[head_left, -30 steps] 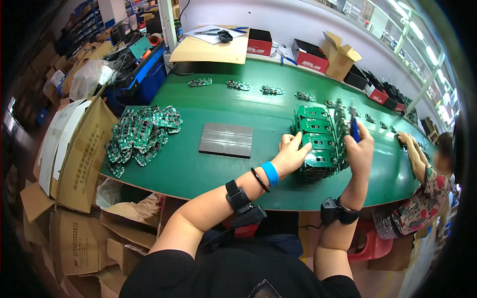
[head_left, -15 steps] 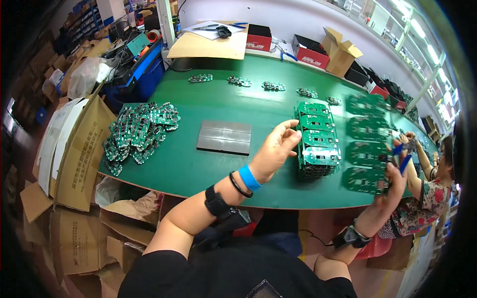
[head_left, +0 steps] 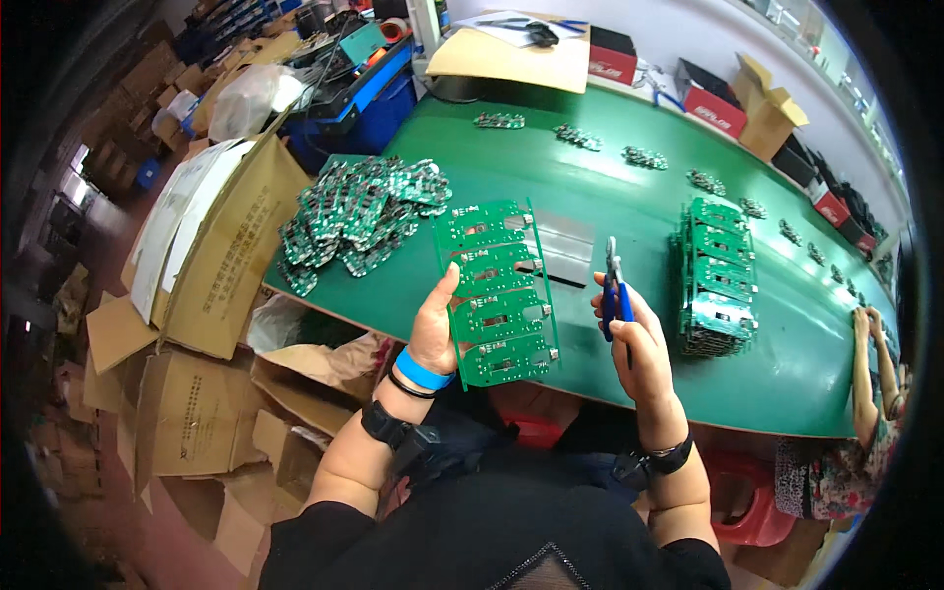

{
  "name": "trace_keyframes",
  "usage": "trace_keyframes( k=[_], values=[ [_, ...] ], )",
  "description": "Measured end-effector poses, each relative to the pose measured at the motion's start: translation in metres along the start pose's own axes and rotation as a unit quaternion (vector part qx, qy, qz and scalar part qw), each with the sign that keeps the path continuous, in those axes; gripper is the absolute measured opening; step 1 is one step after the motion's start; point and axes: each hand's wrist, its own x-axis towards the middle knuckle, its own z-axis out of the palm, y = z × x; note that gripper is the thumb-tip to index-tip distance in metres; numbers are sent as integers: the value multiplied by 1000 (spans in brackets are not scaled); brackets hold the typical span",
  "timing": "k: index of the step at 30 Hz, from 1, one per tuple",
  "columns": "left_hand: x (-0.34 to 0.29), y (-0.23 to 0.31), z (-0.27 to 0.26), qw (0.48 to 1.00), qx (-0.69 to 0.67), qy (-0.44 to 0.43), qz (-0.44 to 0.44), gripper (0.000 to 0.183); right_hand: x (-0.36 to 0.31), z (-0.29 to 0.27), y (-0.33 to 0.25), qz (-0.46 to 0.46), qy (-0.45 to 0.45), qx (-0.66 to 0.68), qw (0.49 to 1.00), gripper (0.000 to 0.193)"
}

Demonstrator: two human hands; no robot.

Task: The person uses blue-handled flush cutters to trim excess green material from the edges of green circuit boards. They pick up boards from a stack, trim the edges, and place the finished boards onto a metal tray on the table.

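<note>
My left hand point(head_left: 435, 324) grips the left edge of a green circuit board panel point(head_left: 495, 317), a row of several joined boards between thin side strips. It is held up above the table's near edge. In my right hand point(head_left: 641, 344) are blue-handled cutting pliers point(head_left: 615, 280), jaws pointing up, apart from the panel. A neat stack of similar panels point(head_left: 720, 285) stands to the right of that hand. Behind the held panel lies a grey metal block point(head_left: 565, 251), partly hidden. Separate circuit boards point(head_left: 359, 211) form a loose heap at the left.
Small boards point(head_left: 644, 157) lie spaced in a row along the far side of the green table point(head_left: 531, 177). Cardboard boxes point(head_left: 231, 236) crowd the left side. Red and black boxes point(head_left: 710, 103) line the back. At the right edge, a co-worker's hands point(head_left: 867, 324) rest by the table.
The panel, earlier at my right hand, is now in my left hand, which was empty. Both hands have drawn together before me. The view has swung left, and the pliers remain in my right hand.
</note>
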Motion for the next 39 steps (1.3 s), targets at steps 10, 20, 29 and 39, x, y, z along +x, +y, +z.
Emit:
trace_keyframes(
  k=[10,20,29,39],
  values=[
    [-22,-9,5,982,173,52,61,45,20,37,-27,-267,9,-614,743,61],
    [-29,-11,8,968,244,45,48,49,16,43,-38,-279,2,-666,692,65],
    [-30,-14,11,959,270,51,75,44,14,41,-41,-281,-10,-672,685,65],
    [-30,-15,16,977,204,36,46,45,16,36,-31,-319,8,-690,650,65]
  ],
)
